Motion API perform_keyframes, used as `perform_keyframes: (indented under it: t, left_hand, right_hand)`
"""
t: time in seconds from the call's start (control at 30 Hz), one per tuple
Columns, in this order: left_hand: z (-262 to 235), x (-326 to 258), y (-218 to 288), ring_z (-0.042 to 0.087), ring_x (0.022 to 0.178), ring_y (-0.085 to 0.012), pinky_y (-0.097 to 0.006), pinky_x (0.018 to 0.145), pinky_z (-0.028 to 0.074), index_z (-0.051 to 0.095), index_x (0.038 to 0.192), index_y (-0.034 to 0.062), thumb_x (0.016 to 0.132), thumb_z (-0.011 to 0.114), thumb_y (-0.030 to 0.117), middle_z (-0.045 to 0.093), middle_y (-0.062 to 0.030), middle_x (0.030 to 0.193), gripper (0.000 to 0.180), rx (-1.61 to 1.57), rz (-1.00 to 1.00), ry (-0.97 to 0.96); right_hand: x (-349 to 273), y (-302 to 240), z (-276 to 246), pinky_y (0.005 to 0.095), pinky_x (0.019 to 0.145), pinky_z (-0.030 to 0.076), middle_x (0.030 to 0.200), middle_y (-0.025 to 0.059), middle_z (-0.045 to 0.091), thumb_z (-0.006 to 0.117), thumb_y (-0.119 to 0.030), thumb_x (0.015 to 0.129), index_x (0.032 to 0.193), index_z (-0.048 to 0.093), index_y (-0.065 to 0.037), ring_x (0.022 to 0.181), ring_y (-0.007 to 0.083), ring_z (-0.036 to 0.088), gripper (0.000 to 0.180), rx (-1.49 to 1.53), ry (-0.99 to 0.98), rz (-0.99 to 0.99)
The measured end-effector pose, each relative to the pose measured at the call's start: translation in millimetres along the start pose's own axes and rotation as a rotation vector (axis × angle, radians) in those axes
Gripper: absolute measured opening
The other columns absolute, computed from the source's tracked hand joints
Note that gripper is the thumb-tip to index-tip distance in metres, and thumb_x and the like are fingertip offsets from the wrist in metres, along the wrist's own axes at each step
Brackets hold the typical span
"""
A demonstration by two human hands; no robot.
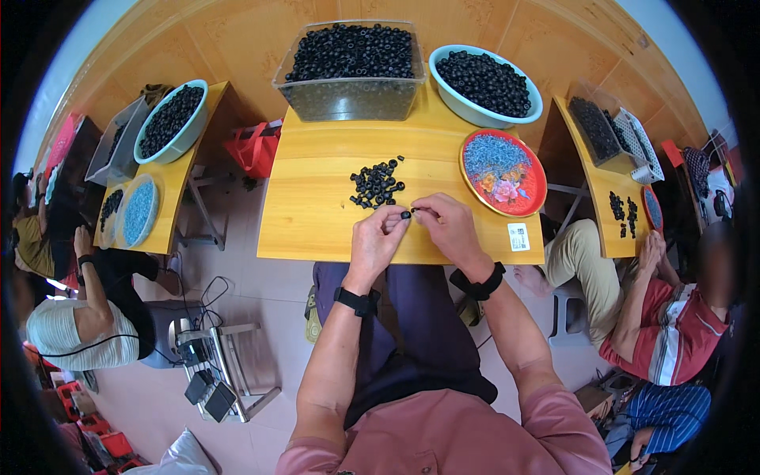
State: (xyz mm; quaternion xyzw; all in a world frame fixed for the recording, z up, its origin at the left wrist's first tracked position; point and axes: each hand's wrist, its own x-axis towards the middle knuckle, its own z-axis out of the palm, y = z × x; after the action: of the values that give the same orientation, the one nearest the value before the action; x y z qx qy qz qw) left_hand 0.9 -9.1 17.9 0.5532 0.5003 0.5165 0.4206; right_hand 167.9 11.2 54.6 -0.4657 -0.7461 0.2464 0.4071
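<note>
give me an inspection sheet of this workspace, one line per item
surface: yellow wooden table, bare at the near left.
job's things: small black ring pinched between left hand and right hand; loose pile of black rings just beyond them.
clutter: clear bin and pale bowl, both full of black rings; red plate of small blue parts.
grips: both hands shut around the ring; what the right fingers hold is too small to tell.
cables: dark cables on the floor, left of the table.
surroundings: similar tables on both sides, other people seated at them; folding stand on tiled floor.
</note>
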Motion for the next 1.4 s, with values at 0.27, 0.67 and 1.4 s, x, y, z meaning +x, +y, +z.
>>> perform_keyframes:
  t: [0.27,0.67,1.4]
  left_hand:
    - [-2.0,0.2,1.0,0.073,0.082,-0.0115,-0.025,0.073,0.057,0.069,0.108,-0.0028,0.091,0.07,0.002,0.076,-0.0091,0.089,0.017,0.022,-0.006,-0.019]
    - [-0.4,2.0,-5.1,0.072,0.08,-0.0106,-0.025,0.072,0.056,0.07,0.106,-0.0026,0.091,0.072,0.004,0.075,-0.0083,0.087,0.017,-0.022,-0.01,-0.006]
    - [-3.1,2.5,-8.2,0.067,0.074,-0.0075,-0.025,0.067,0.053,0.068,0.103,-0.0016,0.093,0.07,0.006,0.073,-0.0064,0.08,0.013,-0.009,0.005,-0.045]
  right_hand:
    - [-0.9,-0.7,3.3,0.0382,0.07,0.054,0.089,0.0155,0.069,0.067,-0.002,0.086,0.099,0.071,-0.001,0.081,0.0316,0.069,0.014,0.0,0.007,-0.059]
    - [1.3,-6.8,-2.6,0.0393,0.07,0.054,0.087,0.0153,0.069,0.067,-0.003,0.087,0.098,0.07,-0.002,0.08,0.0333,0.068,0.012,-0.008,-0.017,-0.05]
    - [1.3,-1.5,2.3,0.0381,0.069,0.054,0.088,0.0153,0.07,0.066,-0.004,0.087,0.094,0.072,-0.001,0.081,0.0326,0.069,0.01,0.005,0.006,-0.107]
